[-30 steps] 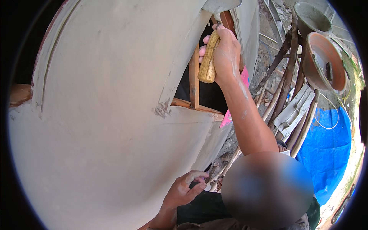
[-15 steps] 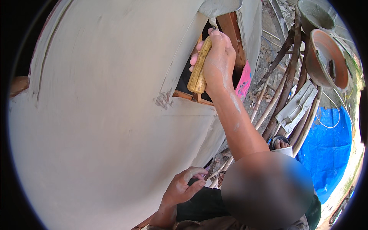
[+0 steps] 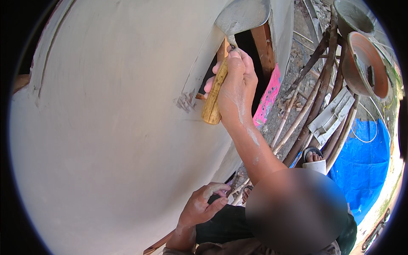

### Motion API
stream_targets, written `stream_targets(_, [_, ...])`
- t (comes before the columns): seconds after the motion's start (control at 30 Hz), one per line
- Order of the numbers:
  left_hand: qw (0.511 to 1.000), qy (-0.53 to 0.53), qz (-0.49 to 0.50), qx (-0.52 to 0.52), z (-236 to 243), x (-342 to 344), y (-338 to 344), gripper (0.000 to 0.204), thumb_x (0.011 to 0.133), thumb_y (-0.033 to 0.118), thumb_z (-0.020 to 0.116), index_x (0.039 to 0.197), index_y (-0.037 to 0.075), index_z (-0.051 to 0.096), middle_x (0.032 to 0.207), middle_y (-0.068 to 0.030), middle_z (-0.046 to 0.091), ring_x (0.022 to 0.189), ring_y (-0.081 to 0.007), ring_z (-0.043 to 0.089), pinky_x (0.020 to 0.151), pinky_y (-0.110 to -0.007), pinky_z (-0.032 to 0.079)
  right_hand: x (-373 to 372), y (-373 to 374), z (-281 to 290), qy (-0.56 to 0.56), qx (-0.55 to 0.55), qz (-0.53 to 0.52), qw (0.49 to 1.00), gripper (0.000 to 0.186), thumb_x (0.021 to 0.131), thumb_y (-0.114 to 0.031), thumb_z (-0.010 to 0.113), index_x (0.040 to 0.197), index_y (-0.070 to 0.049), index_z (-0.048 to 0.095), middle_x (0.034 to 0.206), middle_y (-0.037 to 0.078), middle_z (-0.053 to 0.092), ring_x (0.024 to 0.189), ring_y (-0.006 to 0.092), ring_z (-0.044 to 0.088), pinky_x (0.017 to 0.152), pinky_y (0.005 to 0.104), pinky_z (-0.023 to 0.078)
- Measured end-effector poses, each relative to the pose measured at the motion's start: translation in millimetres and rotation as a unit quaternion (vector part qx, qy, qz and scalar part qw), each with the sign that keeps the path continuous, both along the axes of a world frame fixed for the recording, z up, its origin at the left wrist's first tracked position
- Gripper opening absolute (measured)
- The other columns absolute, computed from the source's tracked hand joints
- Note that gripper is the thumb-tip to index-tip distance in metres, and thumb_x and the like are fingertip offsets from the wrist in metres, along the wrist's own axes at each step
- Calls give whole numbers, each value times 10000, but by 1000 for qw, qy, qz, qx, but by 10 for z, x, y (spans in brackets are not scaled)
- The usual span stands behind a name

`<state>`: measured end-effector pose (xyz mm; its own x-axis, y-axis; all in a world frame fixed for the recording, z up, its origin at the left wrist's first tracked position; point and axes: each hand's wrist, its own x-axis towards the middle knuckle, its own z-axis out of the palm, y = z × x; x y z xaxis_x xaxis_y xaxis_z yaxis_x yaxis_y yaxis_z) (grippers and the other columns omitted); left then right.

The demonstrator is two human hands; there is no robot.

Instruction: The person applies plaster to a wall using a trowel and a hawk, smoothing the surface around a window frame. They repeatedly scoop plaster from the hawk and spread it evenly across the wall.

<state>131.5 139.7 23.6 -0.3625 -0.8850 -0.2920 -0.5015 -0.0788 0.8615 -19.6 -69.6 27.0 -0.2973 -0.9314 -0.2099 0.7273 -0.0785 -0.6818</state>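
Observation:
My right hand (image 3: 239,91) is wrapped round the yellowish wooden handle of a trowel (image 3: 244,18). The trowel's wide grey metal blade lies near or against the pale plastered wall (image 3: 106,127), at the far end of a framed opening (image 3: 244,42). Wet grey smears mark my right hand and forearm. Lower down, my left hand (image 3: 204,205) hangs beside the wall, fingers loosely bent and thumb apart, with nothing in it. Its fingertips are smeared with grey too. A bright pink sheet (image 3: 268,95) sticks out along the opening's right edge.
Wooden poles (image 3: 325,80) form a scaffold at the right. An orange basin (image 3: 365,63) and a grey basin (image 3: 355,17) sit by it, with a pale grooved board (image 3: 332,115) across the poles. A blue tarp (image 3: 361,165) and rubble (image 3: 293,68) lie below.
My right hand and the trowel have shifted slightly down and left, bringing more of the blade into view. My left hand is nearly still.

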Motion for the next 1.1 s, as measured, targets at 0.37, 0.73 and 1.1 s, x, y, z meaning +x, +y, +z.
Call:
stream_targets(0.37, [1000,-9,1,20,68,-4,47,280,913,155,679,1151,38,588,1080,-135,672,876,-231,677,811,-336,519,-164,-114,-51,13,-25,-20,999,418,1000,-310,380,1212,41,462,813,93,527,495,140,547,464,304,460])
stream_targets(0.73, [1000,-13,4,6,23,63,95,273,929,167,659,1146,20,580,1086,-141,667,870,-231,673,798,-338,526,-157,-197,-27,10,-17,-3,1000,445,967,-325,428,1248,18,462,806,72,557,523,137,552,460,292,492])
stream_targets(1.1, [1000,-28,-5,0,7,166,90,262,959,149,612,1168,8,540,1117,-161,650,869,-235,662,796,-344,531,45,21,53,28,7,-5,1000,400,970,-324,411,1194,0,481,798,77,543,513,152,550,479,303,452])
